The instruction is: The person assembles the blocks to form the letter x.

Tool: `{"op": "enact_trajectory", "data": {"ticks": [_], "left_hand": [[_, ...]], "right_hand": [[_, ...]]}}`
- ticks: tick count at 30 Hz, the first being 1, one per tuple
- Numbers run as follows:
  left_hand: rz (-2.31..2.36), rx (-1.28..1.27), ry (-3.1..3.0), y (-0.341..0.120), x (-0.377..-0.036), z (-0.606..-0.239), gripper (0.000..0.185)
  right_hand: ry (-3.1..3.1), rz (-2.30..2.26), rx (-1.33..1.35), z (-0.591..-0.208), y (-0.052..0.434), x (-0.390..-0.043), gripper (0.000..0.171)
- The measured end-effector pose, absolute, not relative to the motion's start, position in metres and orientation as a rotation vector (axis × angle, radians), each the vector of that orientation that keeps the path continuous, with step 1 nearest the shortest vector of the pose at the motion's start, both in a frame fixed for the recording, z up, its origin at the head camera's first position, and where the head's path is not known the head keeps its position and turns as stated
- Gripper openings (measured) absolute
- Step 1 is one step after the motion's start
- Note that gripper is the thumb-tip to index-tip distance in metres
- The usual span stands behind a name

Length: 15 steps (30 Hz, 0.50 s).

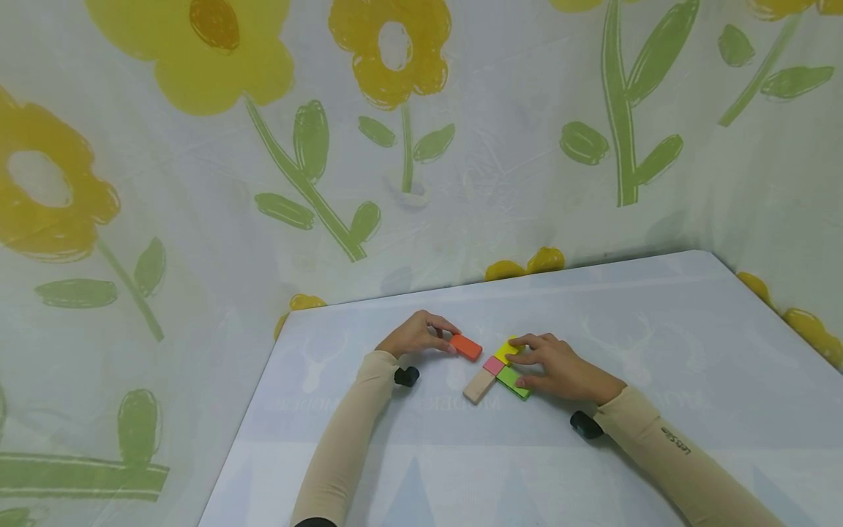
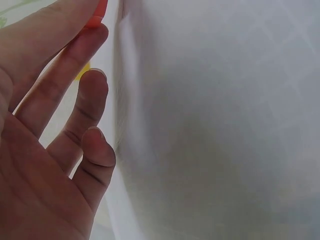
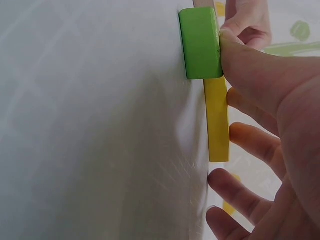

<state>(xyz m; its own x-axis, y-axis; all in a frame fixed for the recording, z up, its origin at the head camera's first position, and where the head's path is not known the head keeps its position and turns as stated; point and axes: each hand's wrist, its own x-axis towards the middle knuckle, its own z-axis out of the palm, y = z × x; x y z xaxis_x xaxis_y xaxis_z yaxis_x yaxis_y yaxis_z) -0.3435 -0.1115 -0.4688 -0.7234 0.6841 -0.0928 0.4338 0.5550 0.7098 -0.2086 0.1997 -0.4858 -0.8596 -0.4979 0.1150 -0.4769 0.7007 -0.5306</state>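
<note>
My left hand (image 1: 418,334) pinches the near end of an orange block (image 1: 467,348) between thumb and fingers. In the left wrist view only a bit of that orange block (image 2: 95,21) shows, at the top edge. To its right lies a group of flat blocks around a small pink block (image 1: 494,366): a yellow block (image 1: 504,356), a green block (image 1: 511,383) and a plain wooden block (image 1: 478,386). My right hand (image 1: 563,370) rests over the group, thumb touching the green block (image 3: 201,44) and fingertips on the yellow block (image 3: 217,120). The orange block lies apart from them.
The blocks lie on a white table (image 1: 316,454) printed with pale antlers and triangles. Its far edge meets a hanging white cloth (image 1: 481,183) with yellow flowers. A dark wrist camera (image 1: 407,376) sits at the left cuff, another camera (image 1: 585,424) at the right.
</note>
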Motion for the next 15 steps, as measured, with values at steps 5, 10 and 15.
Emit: {"op": "enact_trajectory", "data": {"ticks": [5, 10, 15], "left_hand": [[0.968, 0.923, 2.418, -0.1102, -0.3438, -0.4697, 0.033], [0.963, 0.933, 2.407, -0.1091, -0.3448, -0.4717, 0.033], [0.974, 0.926, 2.392, -0.1078, -0.3451, -0.4740, 0.033]], "right_hand": [[2.861, -0.870, -0.808, -0.4856, 0.1994, -0.2089, 0.049], [2.857, -0.868, -0.794, -0.4853, 0.1990, -0.2088, 0.050], [2.857, -0.867, -0.794, -0.4847, 0.1991, -0.2087, 0.050]]}}
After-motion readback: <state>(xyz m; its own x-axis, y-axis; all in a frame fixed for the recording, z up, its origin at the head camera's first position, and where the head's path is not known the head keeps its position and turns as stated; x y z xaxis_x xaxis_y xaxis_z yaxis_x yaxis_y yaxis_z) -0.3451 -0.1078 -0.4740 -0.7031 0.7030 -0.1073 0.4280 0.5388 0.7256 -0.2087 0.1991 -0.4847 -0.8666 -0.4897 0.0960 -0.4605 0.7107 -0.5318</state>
